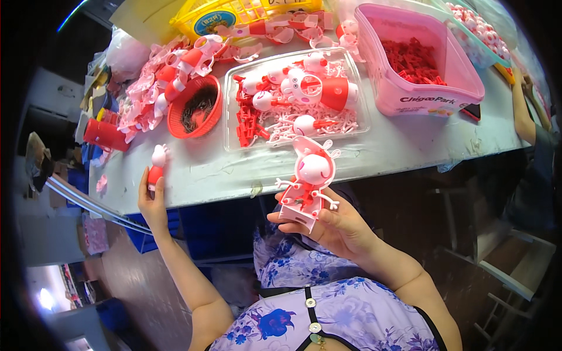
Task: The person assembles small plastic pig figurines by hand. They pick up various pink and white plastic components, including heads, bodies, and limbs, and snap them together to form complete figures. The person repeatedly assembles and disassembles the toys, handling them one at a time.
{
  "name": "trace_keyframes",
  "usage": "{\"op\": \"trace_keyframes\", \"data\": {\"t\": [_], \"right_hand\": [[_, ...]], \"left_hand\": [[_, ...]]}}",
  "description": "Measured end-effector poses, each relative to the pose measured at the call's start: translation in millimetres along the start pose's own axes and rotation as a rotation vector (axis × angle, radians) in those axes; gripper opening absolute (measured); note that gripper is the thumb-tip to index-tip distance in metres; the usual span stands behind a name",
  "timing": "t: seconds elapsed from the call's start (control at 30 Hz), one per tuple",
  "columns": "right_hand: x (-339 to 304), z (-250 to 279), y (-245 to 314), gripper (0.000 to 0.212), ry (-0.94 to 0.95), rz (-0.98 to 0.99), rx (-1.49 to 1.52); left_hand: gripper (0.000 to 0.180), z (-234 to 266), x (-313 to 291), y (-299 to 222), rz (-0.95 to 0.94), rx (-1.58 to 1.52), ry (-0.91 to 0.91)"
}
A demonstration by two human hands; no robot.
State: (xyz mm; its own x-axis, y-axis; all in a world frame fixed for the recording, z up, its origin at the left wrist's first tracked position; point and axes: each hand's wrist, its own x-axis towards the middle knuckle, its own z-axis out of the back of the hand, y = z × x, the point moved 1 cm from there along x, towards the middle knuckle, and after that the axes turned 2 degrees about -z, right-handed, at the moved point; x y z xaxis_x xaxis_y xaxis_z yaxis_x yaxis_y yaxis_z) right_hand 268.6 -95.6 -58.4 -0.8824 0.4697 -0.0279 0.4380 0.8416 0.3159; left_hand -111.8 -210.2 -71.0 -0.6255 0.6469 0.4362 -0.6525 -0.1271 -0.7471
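Note:
My right hand (342, 228) is closed around the lower end of an open pink toy pig shell (304, 175), held up over the table's front edge. White head ball, small pink arms and red inner parts sit inside it. At the left of the table, my left hand (153, 205) pinches the base of a small pink-and-red toy figure (156, 167), which stands upright between the fingers. Beyond my right hand lies a clear tray (228, 131) holding pink and red small parts, white ball pieces and a larger red-and-white pig shell (328, 92).
A red round basket (175, 120) of dark thin pieces stands left of the tray. To the right is a pink bin (410, 96) of red parts. Pink shells (140, 93) pile at the left, behind a red cylinder (105, 134). Another person's arm (521, 111) rests far right.

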Motion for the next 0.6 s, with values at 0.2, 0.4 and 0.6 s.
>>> {"op": "trace_keyframes", "data": {"t": [0.2, 0.4, 0.6], "right_hand": [[15, -8, -6, 0.07, 0.006, 0.046, -0.068], [36, -20, -12, 0.061, 0.022, 0.21, -0.029], [49, -28, -17, 0.06, -0.03, 0.387, -0.087]], "left_hand": [[0.051, -24, -33, -71, -0.076, -0.426, -0.182], [0.073, -91, -79, -177, -0.161, -0.637, 0.116], [0.075, -113, -71, -183, -0.034, -0.891, 0.143]]}}
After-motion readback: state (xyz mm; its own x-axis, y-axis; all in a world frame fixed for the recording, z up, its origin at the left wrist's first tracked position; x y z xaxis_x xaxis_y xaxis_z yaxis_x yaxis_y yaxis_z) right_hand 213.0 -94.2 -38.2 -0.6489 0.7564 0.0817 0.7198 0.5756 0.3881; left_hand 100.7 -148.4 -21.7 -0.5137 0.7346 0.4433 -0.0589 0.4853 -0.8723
